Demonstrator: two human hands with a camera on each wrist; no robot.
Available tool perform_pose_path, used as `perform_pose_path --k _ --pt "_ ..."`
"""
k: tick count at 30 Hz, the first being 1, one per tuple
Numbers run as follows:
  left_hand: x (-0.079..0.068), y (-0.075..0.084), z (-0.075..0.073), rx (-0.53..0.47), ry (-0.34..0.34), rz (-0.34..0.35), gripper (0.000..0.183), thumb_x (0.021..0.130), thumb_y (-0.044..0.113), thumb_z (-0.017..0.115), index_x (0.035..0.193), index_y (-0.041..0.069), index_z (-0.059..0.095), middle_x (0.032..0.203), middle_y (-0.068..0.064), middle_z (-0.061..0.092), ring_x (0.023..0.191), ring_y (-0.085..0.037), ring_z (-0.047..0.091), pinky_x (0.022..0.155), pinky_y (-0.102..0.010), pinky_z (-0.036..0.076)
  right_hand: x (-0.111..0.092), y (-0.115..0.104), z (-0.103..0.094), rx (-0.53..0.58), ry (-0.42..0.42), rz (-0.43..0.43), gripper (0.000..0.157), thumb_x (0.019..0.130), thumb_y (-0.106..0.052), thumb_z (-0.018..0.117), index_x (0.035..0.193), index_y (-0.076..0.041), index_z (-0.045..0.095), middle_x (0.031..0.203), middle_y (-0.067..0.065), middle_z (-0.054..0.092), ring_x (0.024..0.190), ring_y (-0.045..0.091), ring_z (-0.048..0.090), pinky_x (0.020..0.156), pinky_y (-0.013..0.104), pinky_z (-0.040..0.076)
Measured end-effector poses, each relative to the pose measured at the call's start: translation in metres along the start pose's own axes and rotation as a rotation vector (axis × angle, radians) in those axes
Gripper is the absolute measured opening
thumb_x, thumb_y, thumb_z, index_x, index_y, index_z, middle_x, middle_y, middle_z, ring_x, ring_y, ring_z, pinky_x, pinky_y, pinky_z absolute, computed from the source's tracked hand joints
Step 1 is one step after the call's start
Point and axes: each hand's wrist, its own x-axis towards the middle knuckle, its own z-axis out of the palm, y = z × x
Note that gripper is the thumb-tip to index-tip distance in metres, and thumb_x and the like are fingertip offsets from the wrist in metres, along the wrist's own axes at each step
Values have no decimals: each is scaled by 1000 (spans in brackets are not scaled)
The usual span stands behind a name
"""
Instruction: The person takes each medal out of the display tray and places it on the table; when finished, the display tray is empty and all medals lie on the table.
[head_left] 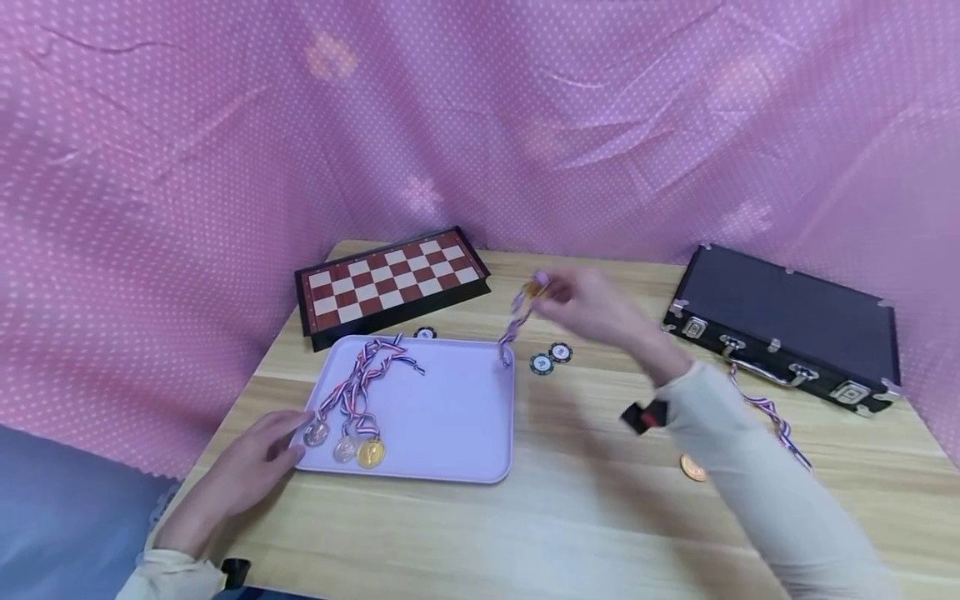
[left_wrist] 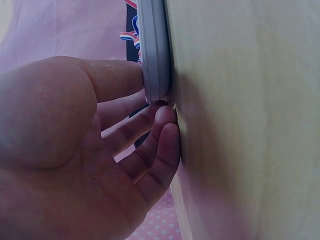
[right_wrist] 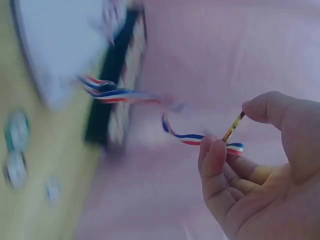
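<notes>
My right hand (head_left: 592, 304) pinches a gold medal (right_wrist: 233, 127) by its rim between thumb and fingers, raised above the table. Its red, white and blue ribbon (right_wrist: 115, 94) dangles, the lower end over the back right corner of the pale lilac tray (head_left: 450, 408). At the tray's front left corner, my left hand (head_left: 258, 458) holds the edge, thumb against the rim and fingers bent low beside it. Inside the tray's left side lie two silver medals (head_left: 345, 449) and a gold medal (head_left: 371, 453), with ribbons stretching towards the back.
A chessboard case (head_left: 390, 279) stands behind the tray. Poker chips (head_left: 542, 363) lie by its right and back edges. At the right is a black hard case (head_left: 787, 325), with a ribbon (head_left: 780, 429) before it and a bronze-coloured medal (head_left: 693, 468) near my right forearm.
</notes>
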Motion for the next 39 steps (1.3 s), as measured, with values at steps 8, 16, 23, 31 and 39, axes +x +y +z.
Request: perform_pose_path --k 8,16,23,31,39 --pt "2 3 -2 5 4 18 51 93 16 61 142 10 50 141 -18 49 127 -43 49 103 -64 39 -35 46 -70 -170 166 143 45 92 -33 64 127 -6 56 113 14 67 101 27 66 89 44 56" --pt "3 2 -3 -10 18 30 50 93 16 61 142 9 50 141 -17 50 128 -42 49 104 -62 39 -89 114 -22 -289 13 78 32 88 -19 69 116 -5 61 94 6 69 85 17 65 73 31 58" --pt "2 3 -4 -1 5 16 51 93 15 61 143 9 49 142 -18 48 128 -43 48 105 -64 38 -123 128 12 -335 -64 43 15 83 -14 71 89 -13 58 78 -2 58 68 9 52 56 21 47" --pt "2 2 -3 5 4 13 52 94 17 61 144 10 48 142 -19 48 129 -45 47 104 -65 37 -144 136 20 -439 -109 -95 23 75 -11 76 94 -14 62 85 -5 56 70 3 48 59 19 46" --pt "1 3 0 6 -10 -8 52 94 16 60 144 10 47 143 -20 47 130 -46 44 105 -66 35 -155 143 28 -417 -49 -114 27 72 -5 76 95 -14 66 89 -4 56 69 2 48 55 14 43"
